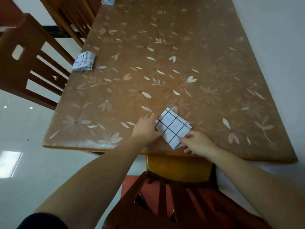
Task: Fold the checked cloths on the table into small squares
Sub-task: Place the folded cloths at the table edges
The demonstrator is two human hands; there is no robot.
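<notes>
Both hands hold the folded checked cloth (173, 128) near the bench's (181, 63) front edge: left hand (147, 127) with its grip pinching the left edge, right hand (196, 142) gripping the near corner. A second folded cloth (84, 61) lies at the left edge, a third (108, 0) far back. Wooden chairs (31, 63) crowd the left side; another chair (173, 195) stands between the arms.

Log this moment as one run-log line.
left hand holds cloth edge | right hand pinches near corner | folded cloth at left table edge
</notes>
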